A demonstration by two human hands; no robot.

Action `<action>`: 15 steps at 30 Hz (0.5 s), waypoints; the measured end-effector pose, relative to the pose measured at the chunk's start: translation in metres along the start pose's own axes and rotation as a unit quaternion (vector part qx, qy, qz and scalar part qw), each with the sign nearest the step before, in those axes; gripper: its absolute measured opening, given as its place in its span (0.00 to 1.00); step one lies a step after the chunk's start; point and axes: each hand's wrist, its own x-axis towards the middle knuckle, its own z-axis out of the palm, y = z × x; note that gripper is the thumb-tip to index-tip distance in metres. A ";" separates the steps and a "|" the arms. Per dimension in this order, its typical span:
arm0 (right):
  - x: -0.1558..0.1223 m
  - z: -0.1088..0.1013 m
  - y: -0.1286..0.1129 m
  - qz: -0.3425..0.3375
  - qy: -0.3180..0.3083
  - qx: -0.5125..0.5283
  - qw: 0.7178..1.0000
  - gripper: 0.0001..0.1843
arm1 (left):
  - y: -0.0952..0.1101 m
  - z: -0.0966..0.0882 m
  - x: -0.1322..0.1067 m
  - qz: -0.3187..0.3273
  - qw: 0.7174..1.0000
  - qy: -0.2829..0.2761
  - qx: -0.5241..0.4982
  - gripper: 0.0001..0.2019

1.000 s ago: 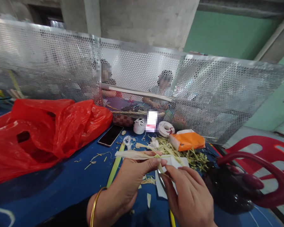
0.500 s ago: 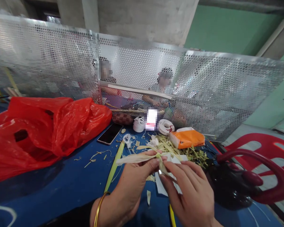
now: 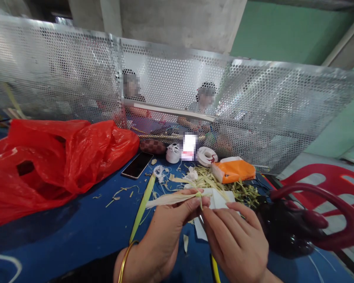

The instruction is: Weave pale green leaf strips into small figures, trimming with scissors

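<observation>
My left hand [image 3: 162, 230], with gold bangles at the wrist, pinches a bundle of pale corn husk strips [image 3: 168, 199] between thumb and fingers. A small green-yellow knot [image 3: 198, 194] shows at the fingertips, and the loose strips trail left. Close beside it, my right hand [image 3: 238, 239] is closed at the fingertips on a narrow husk end below the knot. Something shiny, partly hidden, shows by the right thumb; I cannot make out what it is. Under the hands lie white paper [image 3: 218, 199] and a long green leaf bundle [image 3: 143, 206] tied with white thread.
A red plastic bag [image 3: 56, 165] covers the left side. Behind the hands are a phone [image 3: 137, 165], white string roll [image 3: 173, 153], tape roll [image 3: 207, 156], husk scraps [image 3: 205, 177] and orange tissue pack [image 3: 233, 169]. A dark kettle [image 3: 289, 228] stands right. Perforated metal screens [image 3: 171, 84] separate two people beyond.
The husk flap beneath the knot, broad before, now appears as a thin edge. My right fingers have shifted slightly down and closer together; my left hand holds nearly the same place.
</observation>
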 end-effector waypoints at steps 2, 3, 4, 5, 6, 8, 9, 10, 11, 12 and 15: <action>-0.003 0.003 -0.001 -0.011 0.008 -0.008 1.000 0.08 | 0.000 0.000 -0.001 -0.006 1.000 0.003 0.001 0.12; -0.003 0.004 -0.002 -0.009 0.007 -0.008 1.000 0.08 | 0.000 0.000 -0.001 -0.007 1.000 0.005 0.003 0.13; -0.003 0.005 -0.003 -0.003 0.002 -0.007 1.000 0.08 | 0.000 0.000 -0.001 -0.007 1.000 0.007 0.006 0.13; -0.002 0.006 -0.003 0.004 -0.002 -0.003 1.000 0.08 | 0.000 0.001 0.000 -0.004 1.000 0.008 0.012 0.13; -0.001 0.005 -0.004 0.009 -0.007 0.005 1.000 0.07 | 0.000 0.001 0.000 0.002 1.000 0.010 0.018 0.13; 0.002 0.003 -0.004 0.020 -0.017 0.045 0.999 0.07 | 0.001 0.000 0.002 0.017 0.999 0.010 0.032 0.12; 0.004 0.001 -0.003 0.027 -0.015 0.070 0.997 0.07 | 0.001 0.000 0.003 0.026 0.999 0.007 0.038 0.12; 0.005 0.000 -0.001 0.041 -0.006 0.092 0.995 0.07 | 0.002 0.000 0.003 0.034 0.998 0.002 0.044 0.12; 0.006 -0.002 0.001 0.062 0.006 0.106 0.992 0.08 | 0.003 0.000 0.004 0.042 0.998 -0.004 0.052 0.11; 0.006 -0.003 0.004 0.090 0.015 0.114 0.989 0.09 | 0.004 0.000 0.004 0.049 0.997 -0.012 0.062 0.09; 0.005 -0.004 0.013 0.183 -0.011 0.140 0.973 0.09 | 0.006 -0.001 0.006 0.052 0.993 -0.033 0.100 0.06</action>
